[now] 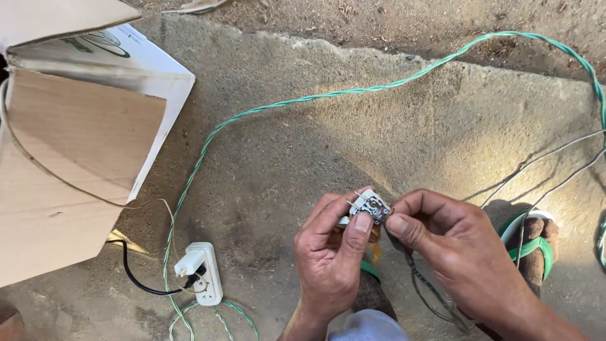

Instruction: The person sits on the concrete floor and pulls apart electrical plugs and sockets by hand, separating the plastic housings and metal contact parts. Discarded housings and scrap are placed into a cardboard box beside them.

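Note:
My left hand (331, 256) pinches a small white plug (369, 205) with bare metal prongs, thumb on its face. My right hand (451, 243) grips the thin grey twin wire (421, 284) right where it meets the plug, thumb and forefinger pressed against the plug's side. The grey wire loops down below my hands and runs off to the right (555, 155). Both hands hover above the concrete floor, over my sandalled feet (533, 246).
An open cardboard box (76, 145) fills the left. A white socket block (205, 271) with a white plug and black cord lies at the lower left. A green-and-white twisted cable (353, 93) arcs from it across the concrete to the right edge.

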